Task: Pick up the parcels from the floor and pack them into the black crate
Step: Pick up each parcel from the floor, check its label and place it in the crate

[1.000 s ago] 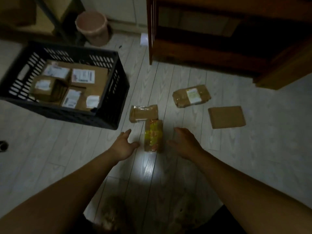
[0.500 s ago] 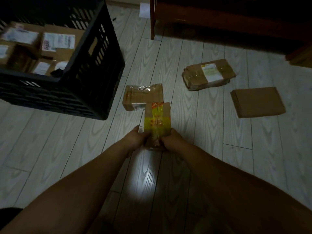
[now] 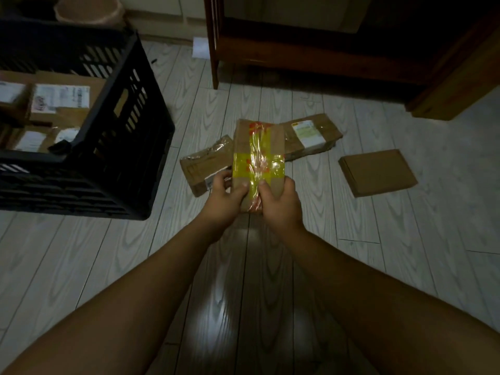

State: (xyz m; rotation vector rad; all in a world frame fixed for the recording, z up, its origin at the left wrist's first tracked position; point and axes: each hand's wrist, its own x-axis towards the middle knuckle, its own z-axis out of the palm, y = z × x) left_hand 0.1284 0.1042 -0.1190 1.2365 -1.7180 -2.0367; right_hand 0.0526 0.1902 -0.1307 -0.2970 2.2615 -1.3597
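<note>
My left hand (image 3: 226, 197) and my right hand (image 3: 280, 203) both grip the near end of a brown parcel with yellow tape (image 3: 258, 155), held up off the floor. Behind it on the floor lie a taped brown parcel (image 3: 204, 165), a parcel with a white label (image 3: 311, 133) and a flat plain cardboard parcel (image 3: 377, 171). The black crate (image 3: 121, 147) stands to the left, with several labelled boxes (image 3: 61, 100) inside.
Dark wooden furniture (image 3: 311, 50) stands at the back and right. A round pinkish bin (image 3: 89, 8) sits behind the crate. A white scrap of paper (image 3: 200, 47) lies by the furniture leg. Pale plank floor lies around me.
Both hands closed on the yellow-taped parcel's near end and lifted it off the floor; it now covers part of the parcels behind it.
</note>
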